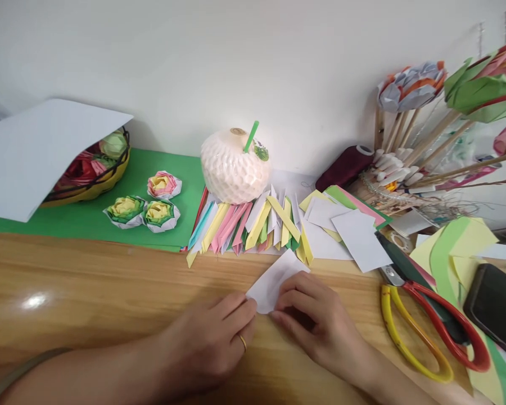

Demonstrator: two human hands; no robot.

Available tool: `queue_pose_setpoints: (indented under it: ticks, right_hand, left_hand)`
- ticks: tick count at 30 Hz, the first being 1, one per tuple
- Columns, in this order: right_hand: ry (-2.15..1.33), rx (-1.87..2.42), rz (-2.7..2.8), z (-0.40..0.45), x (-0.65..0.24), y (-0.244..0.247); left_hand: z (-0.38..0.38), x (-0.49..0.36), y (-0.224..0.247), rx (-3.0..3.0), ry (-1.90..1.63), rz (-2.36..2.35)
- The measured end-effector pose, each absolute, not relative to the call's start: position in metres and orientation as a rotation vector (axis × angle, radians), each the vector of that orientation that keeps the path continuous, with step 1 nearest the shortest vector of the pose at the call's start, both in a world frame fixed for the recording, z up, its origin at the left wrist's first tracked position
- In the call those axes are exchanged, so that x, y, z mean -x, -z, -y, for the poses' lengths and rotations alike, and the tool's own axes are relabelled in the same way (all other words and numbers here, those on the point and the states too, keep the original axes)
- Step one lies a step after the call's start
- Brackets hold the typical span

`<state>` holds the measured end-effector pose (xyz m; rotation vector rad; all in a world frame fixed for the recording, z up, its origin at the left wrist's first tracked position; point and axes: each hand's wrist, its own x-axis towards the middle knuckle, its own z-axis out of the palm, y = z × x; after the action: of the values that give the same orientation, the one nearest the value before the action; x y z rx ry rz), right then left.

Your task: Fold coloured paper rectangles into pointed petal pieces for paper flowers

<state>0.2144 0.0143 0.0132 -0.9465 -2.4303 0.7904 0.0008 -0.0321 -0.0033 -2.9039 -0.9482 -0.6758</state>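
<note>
A small white sheet of paper (270, 281) is held between my two hands, low over the wooden table. My left hand (219, 334), with a ring on one finger, has its fingers closed at the paper's left corner. On the other side my right hand (314, 315) pinches the paper's right edge with curled fingers. Part of the paper's right side is hidden by those fingers. Just beyond lies a row of folded paper strips (231, 225) in several colours. Loose white paper squares (360, 239) lie to the right of the row.
Scissors (417, 315) with red and yellow handles lie at the right, beside a dark phone (495, 306). A white round container (236, 166) with a green straw stands at the back. Three paper flowers (162, 216) and a basket (88, 191) sit on green sheets (177, 166).
</note>
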Motion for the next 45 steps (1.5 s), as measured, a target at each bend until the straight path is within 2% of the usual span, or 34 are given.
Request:
queue_pose_setpoints:
  ticks: [21, 38, 45]
  right_hand:
    - [-0.648, 0.996, 2.401, -0.012, -0.211, -0.001]
    - [-0.700, 1.031, 2.415, -0.013, -0.212, -0.002]
    - [-0.411, 0.685, 2.686, -0.017, -0.218, -0.012]
  left_hand:
    - [0.034, -0.006, 0.007, 2.991, 0.605, 1.026]
    - [0.033, -0.008, 0.007, 2.977, 0.590, 1.093]
    - [0.032, -0.007, 0.009, 2.841, 0.604, 1.148]
